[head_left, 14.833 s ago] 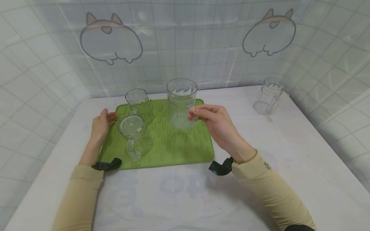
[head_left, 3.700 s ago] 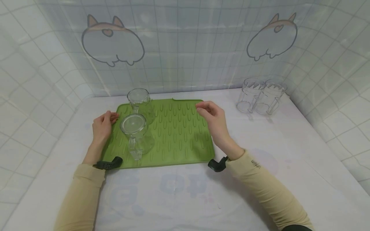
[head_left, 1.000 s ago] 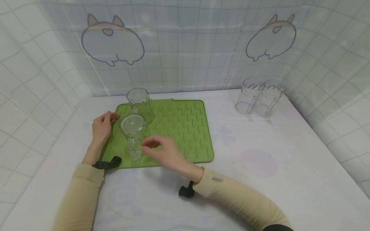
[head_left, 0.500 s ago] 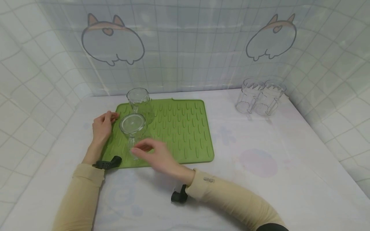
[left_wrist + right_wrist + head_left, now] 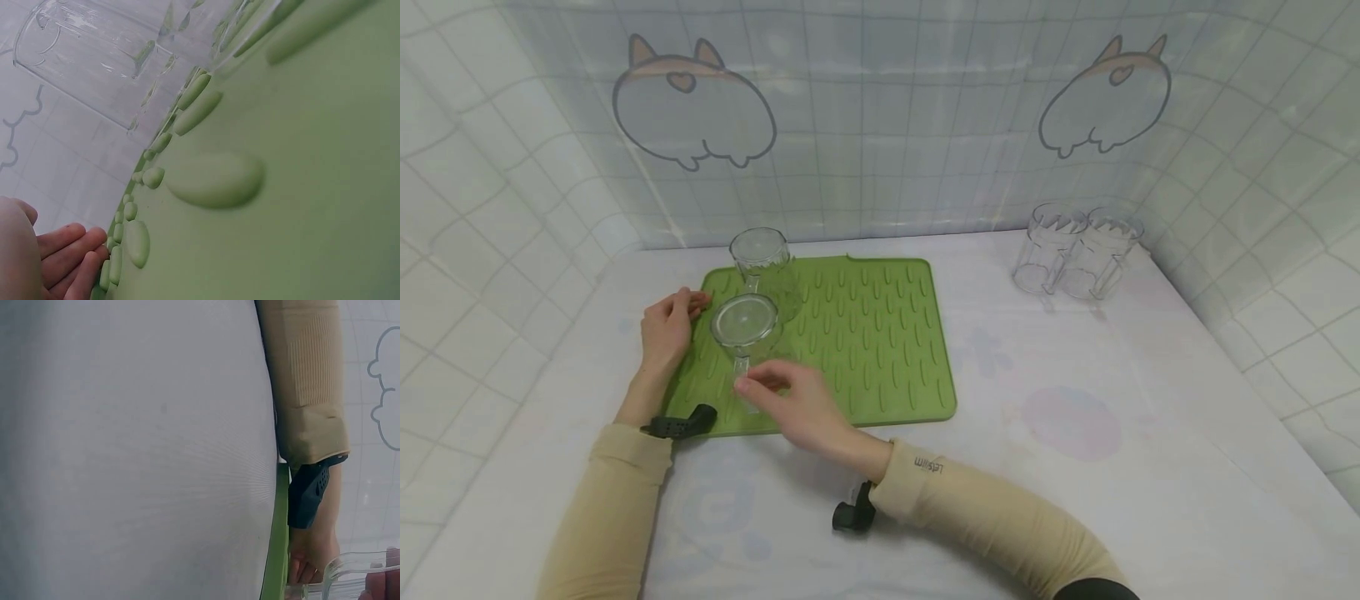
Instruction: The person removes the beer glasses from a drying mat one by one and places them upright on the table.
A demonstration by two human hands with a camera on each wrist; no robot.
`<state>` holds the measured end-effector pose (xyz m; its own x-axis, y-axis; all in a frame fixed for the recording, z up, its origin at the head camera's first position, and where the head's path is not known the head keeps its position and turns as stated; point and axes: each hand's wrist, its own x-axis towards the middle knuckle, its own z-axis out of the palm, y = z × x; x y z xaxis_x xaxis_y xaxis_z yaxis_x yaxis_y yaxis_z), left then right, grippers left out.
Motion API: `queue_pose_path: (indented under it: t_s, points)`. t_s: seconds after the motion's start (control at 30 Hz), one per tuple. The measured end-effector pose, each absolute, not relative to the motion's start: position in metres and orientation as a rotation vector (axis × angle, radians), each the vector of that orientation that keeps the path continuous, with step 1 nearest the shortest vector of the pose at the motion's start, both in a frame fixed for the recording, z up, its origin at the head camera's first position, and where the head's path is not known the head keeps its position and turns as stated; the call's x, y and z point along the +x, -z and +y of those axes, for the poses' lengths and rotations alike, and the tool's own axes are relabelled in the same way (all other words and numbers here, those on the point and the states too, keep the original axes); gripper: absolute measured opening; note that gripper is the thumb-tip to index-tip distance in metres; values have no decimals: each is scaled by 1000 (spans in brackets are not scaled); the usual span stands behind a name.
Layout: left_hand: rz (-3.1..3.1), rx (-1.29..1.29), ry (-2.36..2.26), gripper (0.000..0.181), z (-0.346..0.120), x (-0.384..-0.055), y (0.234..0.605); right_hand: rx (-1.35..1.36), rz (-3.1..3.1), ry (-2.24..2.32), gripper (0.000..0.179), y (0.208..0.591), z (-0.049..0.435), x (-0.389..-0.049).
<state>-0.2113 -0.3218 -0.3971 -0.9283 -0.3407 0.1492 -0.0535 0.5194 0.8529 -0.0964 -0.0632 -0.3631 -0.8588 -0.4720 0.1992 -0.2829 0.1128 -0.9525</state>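
Observation:
Two clear glass mugs stand upside down on the left part of a green ridged drying mat (image 5: 880,350): a rear mug (image 5: 762,254) and a front mug (image 5: 745,323). My right hand (image 5: 801,412) pinches the front mug's handle between thumb and fingers; the mug still stands on the mat. In the right wrist view, fingertips (image 5: 377,582) show at the clear handle (image 5: 359,557) in the bottom corner. My left hand (image 5: 664,332) rests at the mat's left edge, fingers relaxed and holding nothing. The left wrist view shows its loosely bent fingers (image 5: 69,256) beside the mat.
Two more clear glass mugs, a left one (image 5: 1037,258) and a right one (image 5: 1097,262), stand side by side at the back right of the white-covered table (image 5: 1037,517). A tile-patterned curtain (image 5: 880,125) hangs behind the table and along both sides.
Earlier my right hand held a glass mug over the mat; that mug now stands beside the other at back right. The hand has since moved left to the front mug's handle.

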Motion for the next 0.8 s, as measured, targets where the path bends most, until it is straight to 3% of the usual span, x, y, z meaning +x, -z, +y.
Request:
queue_pose_path:
  t_s: [0.8]
  points:
    - [-2486, 309, 1320, 64, -321, -210, 400, -779, 2121, 1953, 20, 363, -64, -95]
